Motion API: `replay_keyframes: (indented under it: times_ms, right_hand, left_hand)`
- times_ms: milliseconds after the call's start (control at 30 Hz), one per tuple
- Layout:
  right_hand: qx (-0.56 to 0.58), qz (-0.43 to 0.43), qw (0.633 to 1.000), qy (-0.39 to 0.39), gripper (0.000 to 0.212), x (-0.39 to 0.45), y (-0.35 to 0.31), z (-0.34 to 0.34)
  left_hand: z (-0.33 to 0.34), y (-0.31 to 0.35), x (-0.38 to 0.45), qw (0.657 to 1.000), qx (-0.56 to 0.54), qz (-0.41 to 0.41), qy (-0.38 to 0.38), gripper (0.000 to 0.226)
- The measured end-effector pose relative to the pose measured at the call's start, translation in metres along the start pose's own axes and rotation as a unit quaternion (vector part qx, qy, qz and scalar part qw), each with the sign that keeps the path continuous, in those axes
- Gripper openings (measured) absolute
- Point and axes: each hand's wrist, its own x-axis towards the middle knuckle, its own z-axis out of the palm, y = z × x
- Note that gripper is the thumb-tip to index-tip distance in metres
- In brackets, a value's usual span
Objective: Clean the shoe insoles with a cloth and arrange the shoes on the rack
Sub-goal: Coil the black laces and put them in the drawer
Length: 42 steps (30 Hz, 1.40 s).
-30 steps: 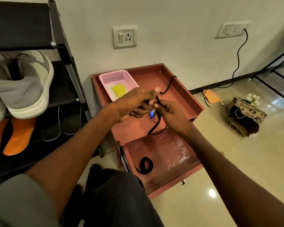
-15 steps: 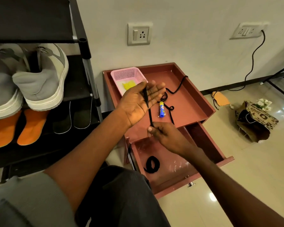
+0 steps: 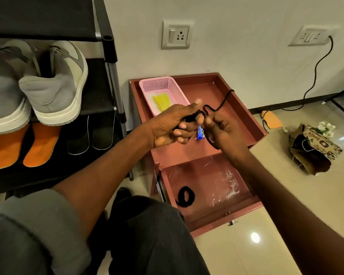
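Note:
My left hand [image 3: 173, 126] and my right hand [image 3: 222, 130] meet above the reddish cabinet top [image 3: 244, 120]. Both grip a black shoelace [image 3: 218, 105]; part of it is wound around my left fingers and its free end trails back to the right. A yellow cloth [image 3: 162, 102] lies in the pink basket [image 3: 159, 86]. Two grey sneakers [image 3: 54, 84] stand heel-out on the black shoe rack [image 3: 105, 46]. Below them lie two orange insoles [image 3: 42, 143] and two black insoles [image 3: 89, 135].
A blue glue stick [image 3: 200, 133] lies on the cabinet under my hands. The open drawer [image 3: 213, 187] holds a coiled black lace [image 3: 185, 196]. On the floor at right are a paper bag [image 3: 314, 151], a tan insole [image 3: 271, 120] and a black cable [image 3: 316, 72].
My left hand has curled from an open palm onto the lace. My right hand has risen from near the drawer to meet it. The lace is now bunched between both hands.

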Motion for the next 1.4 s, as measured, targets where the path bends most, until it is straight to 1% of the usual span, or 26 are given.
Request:
replay_keyframes:
  times_ms: [33, 100, 167, 200, 233, 267, 333, 367, 400, 433, 500, 567, 633, 700, 767, 833, 867, 900, 967, 1033, 1100, 1167, 1233, 1267, 1333, 1400]
  right_hand:
    - [-0.013, 0.015, 1.0, -0.02, 0.03, -0.003, 0.007, 0.004]
    - [-0.025, 0.049, 0.996, -0.064, 0.032, -0.015, 0.016, 0.013]
    - [-0.063, 0.05, 0.991, -0.112, 0.032, -0.027, 0.022, 0.022]
    - [-0.09, 0.037, 0.986, -0.138, 0.032, -0.032, 0.024, 0.024]
    - [-0.112, 0.019, 0.98, -0.163, 0.032, -0.035, 0.023, 0.025]
    - [-0.12, 0.004, 0.976, -0.183, 0.032, -0.038, 0.02, 0.025]
    - [-0.094, -0.014, 0.978, -0.184, 0.036, -0.038, 0.01, 0.023]
    - [-0.064, -0.017, 0.984, -0.167, 0.038, -0.037, 0.003, 0.02]
    - [-0.022, -0.019, 0.989, -0.145, 0.038, -0.036, -0.005, 0.017]
    - [0.019, -0.021, 0.992, -0.12, 0.037, -0.034, -0.012, 0.012]
    - [0.081, -0.022, 0.994, -0.064, 0.034, -0.027, -0.024, 0.002]
    - [0.093, 0.0, 0.996, 0.009, 0.033, -0.016, -0.025, -0.008]
    - [0.058, 0.035, 0.996, 0.053, 0.033, -0.006, -0.016, -0.011]
    - [0.015, 0.057, 0.998, 0.023, 0.034, -0.006, -0.002, -0.003]
    - [0.005, 0.077, 0.996, -0.049, 0.033, -0.015, 0.012, 0.012]
    - [-0.006, 0.073, 0.991, -0.112, 0.031, -0.029, 0.019, 0.024]
    - [-0.012, 0.06, 0.988, -0.138, 0.032, -0.035, 0.019, 0.028]
    - [-0.013, 0.044, 0.987, -0.156, 0.032, -0.039, 0.015, 0.03]
    - [0.018, 0.029, 0.986, -0.161, 0.032, -0.042, 0.003, 0.029]
    - [0.079, 0.019, 0.988, -0.129, 0.031, -0.041, -0.012, 0.023]
    - [0.125, 0.002, 0.989, -0.081, 0.03, -0.037, -0.027, 0.016]
    - [0.151, 0.002, 0.988, -0.024, 0.032, -0.027, -0.033, 0.008]
    - [0.138, 0.027, 0.99, 0.033, 0.035, -0.016, -0.027, 0.003]
    - [0.12, 0.042, 0.991, 0.046, 0.037, -0.012, -0.022, 0.003]
    - [0.084, 0.07, 0.994, 0.027, 0.037, -0.012, -0.01, 0.011]
    - [0.055, 0.089, 0.994, -0.023, 0.035, -0.02, 0.0, 0.022]
  left_hand:
    - [0.0, 0.0, 0.001, 0.999, -0.053, 0.009, -0.01, 0.046]
    - [0.003, 0.0, 0.005, 0.986, -0.16, 0.045, 0.004, 0.042]
    - [0.005, -0.001, 0.01, 0.96, -0.255, 0.108, 0.037, 0.039]
    - [0.005, -0.003, 0.012, 0.95, -0.277, 0.135, 0.053, 0.04]
    - [0.005, -0.005, 0.015, 0.951, -0.259, 0.151, 0.077, 0.04]
    - [0.003, -0.007, 0.017, 0.962, -0.193, 0.155, 0.115, 0.042]
    - [-0.002, -0.012, 0.019, 0.974, 0.024, 0.138, 0.177, 0.046]
    - [-0.004, -0.014, 0.018, 0.969, 0.119, 0.125, 0.178, 0.046]
    - [-0.006, -0.015, 0.016, 0.963, 0.184, 0.111, 0.164, 0.045]
    - [-0.007, -0.016, 0.014, 0.958, 0.227, 0.096, 0.144, 0.046]
    - [-0.005, -0.015, 0.01, 0.959, 0.257, 0.06, 0.099, 0.053]
    - [0.0, -0.012, 0.009, 0.975, 0.214, 0.03, 0.053, 0.062]
    - [0.005, -0.007, 0.011, 0.994, 0.108, 0.033, 0.012, 0.063]
    - [0.009, -0.004, 0.014, 0.998, -0.023, 0.066, 0.0, 0.055]
    - [0.01, -0.001, 0.014, 0.985, -0.134, 0.106, 0.015, 0.049]
    - [0.008, -0.002, 0.016, 0.972, -0.18, 0.143, 0.049, 0.049]
    - [0.004, -0.003, 0.017, 0.971, -0.163, 0.153, 0.082, 0.051]
    - [0.002, -0.004, 0.018, 0.974, -0.108, 0.157, 0.121, 0.053]
    - [-0.003, -0.008, 0.017, 0.97, 0.074, 0.144, 0.18, 0.055]
    - [-0.005, -0.011, 0.014, 0.953, 0.218, 0.122, 0.17, 0.054]
    - [-0.005, -0.011, 0.009, 0.949, 0.272, 0.096, 0.123, 0.058]
    - [-0.001, -0.005, 0.005, 0.962, 0.256, 0.064, 0.073, 0.065]
    - [0.005, 0.0, 0.004, 0.976, 0.208, 0.051, 0.042, 0.067]
    - [0.007, 0.001, 0.005, 0.983, 0.171, 0.055, 0.029, 0.064]
    - [0.009, 0.003, 0.004, 0.995, 0.067, 0.077, 0.008, 0.058]
    - [0.008, 0.005, 0.004, 0.994, -0.042, 0.104, 0.0, 0.052]
